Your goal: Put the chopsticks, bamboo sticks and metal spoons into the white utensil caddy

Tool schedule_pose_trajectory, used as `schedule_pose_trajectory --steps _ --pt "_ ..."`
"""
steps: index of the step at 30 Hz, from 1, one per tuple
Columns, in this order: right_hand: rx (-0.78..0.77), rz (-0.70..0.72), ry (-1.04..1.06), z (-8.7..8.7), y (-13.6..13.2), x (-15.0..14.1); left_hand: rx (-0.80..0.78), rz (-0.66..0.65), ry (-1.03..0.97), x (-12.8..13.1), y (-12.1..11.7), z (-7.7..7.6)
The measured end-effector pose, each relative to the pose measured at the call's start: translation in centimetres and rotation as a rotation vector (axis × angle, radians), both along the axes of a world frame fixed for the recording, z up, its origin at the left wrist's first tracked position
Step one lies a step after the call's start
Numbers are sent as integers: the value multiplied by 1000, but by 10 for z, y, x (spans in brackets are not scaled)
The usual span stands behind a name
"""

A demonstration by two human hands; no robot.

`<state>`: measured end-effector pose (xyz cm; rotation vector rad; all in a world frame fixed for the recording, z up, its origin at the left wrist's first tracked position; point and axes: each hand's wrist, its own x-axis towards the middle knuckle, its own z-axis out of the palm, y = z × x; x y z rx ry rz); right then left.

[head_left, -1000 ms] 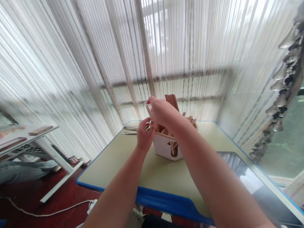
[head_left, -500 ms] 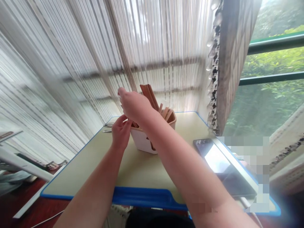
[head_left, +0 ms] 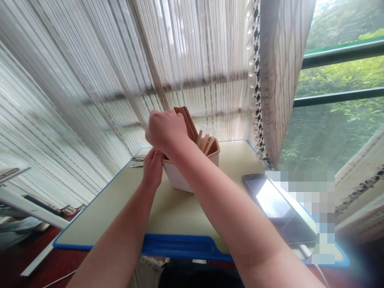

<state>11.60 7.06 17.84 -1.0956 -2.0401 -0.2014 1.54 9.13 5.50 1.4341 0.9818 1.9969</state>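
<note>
A white box-shaped holder (head_left: 181, 181) with a brown rim stands on the table. Dark brown chopsticks (head_left: 189, 122) lean up out of its back, and paler wooden sticks (head_left: 204, 143) fill its right side. My left hand (head_left: 152, 168) is closed at the holder's left edge, its fingers pinched against the rim. Above the holder's left part, my right hand (head_left: 166, 130) is curled into a fist, back of the hand toward me. Whatever lies inside that fist is hidden. My right forearm crosses in front of the holder and covers part of its face.
The pale table (head_left: 120, 212) has a blue edge and a blue front tray (head_left: 180, 245). Slim silver utensils (head_left: 137, 161) lie at its back left. A dark-screened device (head_left: 279, 208) with a white cable rests at the right. Striped curtains (head_left: 195, 48) hang behind.
My right hand has turned and closed into a tighter fist over the holder. My left fingers have drawn closer together at the holder's edge. The view has shifted slightly.
</note>
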Motion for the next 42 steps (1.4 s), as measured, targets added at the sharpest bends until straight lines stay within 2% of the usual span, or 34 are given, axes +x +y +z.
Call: schedule_pose_trajectory --steps 4,9,12,18,22,25,27,29,31,32,33,35,37,39,42 --pt "30 -3 53 2 -2 -2 -10 11 -2 1 -1 1" --pt "-69 42 -127 -5 3 -9 -50 60 -9 -2 0 0" --pt "-108 65 -133 -5 4 -10 -44 74 10 -4 1 -2" --pt "-61 141 22 7 -8 0 -82 165 76 -5 1 0" --pt "40 150 223 25 -33 18 3 188 76 0 -5 7" --pt "89 89 449 46 -59 38 153 386 92 2 -13 10" --pt "93 82 604 56 -72 50 277 568 188 3 -21 10" --pt "154 46 743 57 -77 60 383 689 331 4 -29 8" --pt "259 -76 790 44 -74 66 460 737 462 6 -36 6" --pt "293 -200 752 32 -70 68 496 730 524 7 -40 5" --pt "297 -304 686 16 -65 70 529 698 588 10 -44 5" --pt "319 -424 618 -21 -55 74 570 585 731 15 -51 5" --pt "341 -516 645 -57 -45 77 558 478 844 22 -57 7" --pt "342 -544 617 -85 -38 77 496 438 884 29 -62 10" --pt "249 -557 571 -102 -31 74 384 470 857 36 -63 12"
